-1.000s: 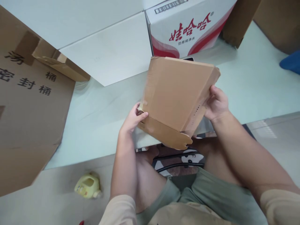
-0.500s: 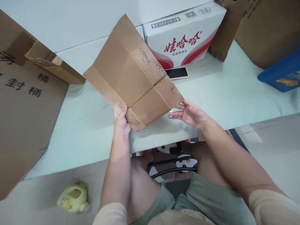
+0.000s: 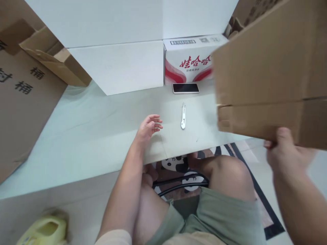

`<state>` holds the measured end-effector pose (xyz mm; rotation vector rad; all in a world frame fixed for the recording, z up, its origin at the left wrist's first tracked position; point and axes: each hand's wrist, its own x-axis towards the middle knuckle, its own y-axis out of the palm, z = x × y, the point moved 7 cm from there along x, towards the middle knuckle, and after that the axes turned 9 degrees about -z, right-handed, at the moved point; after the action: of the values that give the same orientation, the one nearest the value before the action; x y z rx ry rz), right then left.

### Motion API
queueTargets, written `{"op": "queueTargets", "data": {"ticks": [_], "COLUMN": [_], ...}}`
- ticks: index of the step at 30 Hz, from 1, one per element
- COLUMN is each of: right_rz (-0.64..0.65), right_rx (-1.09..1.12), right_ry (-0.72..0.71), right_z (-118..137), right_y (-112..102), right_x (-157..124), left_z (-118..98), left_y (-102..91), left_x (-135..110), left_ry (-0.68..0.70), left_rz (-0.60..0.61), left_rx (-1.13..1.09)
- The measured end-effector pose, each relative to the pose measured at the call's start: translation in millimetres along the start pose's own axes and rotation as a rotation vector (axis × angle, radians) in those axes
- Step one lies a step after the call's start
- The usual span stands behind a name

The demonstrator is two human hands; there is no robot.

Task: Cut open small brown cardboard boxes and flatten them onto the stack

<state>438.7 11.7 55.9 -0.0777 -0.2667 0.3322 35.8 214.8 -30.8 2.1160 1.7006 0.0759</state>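
Note:
My right hand (image 3: 283, 154) grips the lower edge of a flattened brown cardboard piece (image 3: 270, 71), held up at the right and close to the camera. My left hand (image 3: 149, 126) hovers just over the pale table (image 3: 97, 136) with its fingers spread and nothing in them. A small white cutter (image 3: 183, 116) lies on the table a little right of that hand. Beyond it, a phone (image 3: 185, 88) lies flat, screen dark, in front of a white box with red characters (image 3: 189, 61).
Large white boxes (image 3: 114, 64) stand at the back of the table. A big brown carton with black characters (image 3: 22, 92) leans at the left. A yellow plastic jug (image 3: 43, 231) lies on the floor at lower left. My knees and a patterned stool are below the table edge.
My left hand has let go of the cardboard and dropped to the table. My right hand has swung the cardboard away to the right, uncovering the cutter.

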Motion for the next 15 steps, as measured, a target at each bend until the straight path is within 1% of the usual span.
{"op": "queueTargets", "data": {"ticks": [1,2,3,4,6,7,8,9,10,11,12,13,15], "right_rz": [-0.13,-0.199,-0.196,-0.129,0.057,0.112,0.159,0.161,0.199,0.244,0.283,0.326,0.396], "right_rx": [-0.05,-0.108,-0.171,-0.232,-0.285,-0.263,-0.224,-0.232,-0.294,-0.4,-0.523,-0.628,-0.748], "right_ry": [-0.077,-0.139,-0.192,-0.24,-0.368,-0.458,-0.568,-0.639,-0.662,-0.636,-0.566,-0.497,-0.405], "right_z": [5,9,12,14,19,25,33,39,42,43,41,39,39], "right_y": [-21,-33,-34,-26,9,29,51,72,95,118,138,154,176], "right_x": [14,27,42,58,93,111,127,143,157,169,177,178,165], "left_z": [-1,-2,-3,-3,-2,-2,-1,-1,-1,-2,-4,-6,-11], "left_y": [0.3,1.2,2.6,4.0,6.6,7.5,8.0,7.9,7.3,6.2,4.4,2.1,-3.1], "left_x": [0,1,1,2,5,6,8,9,10,10,10,10,9], "left_ry": [0.001,0.004,0.007,0.01,0.01,0.006,0.003,0.002,0.003,0.007,0.014,0.023,0.043], "left_rz": [0.0,0.002,0.006,0.007,0.007,0.007,0.008,0.008,0.009,0.008,0.003,-0.007,-0.031], "left_rx": [0.001,0.004,0.011,0.021,0.049,0.066,0.084,0.099,0.111,0.119,0.121,0.117,0.093]}}
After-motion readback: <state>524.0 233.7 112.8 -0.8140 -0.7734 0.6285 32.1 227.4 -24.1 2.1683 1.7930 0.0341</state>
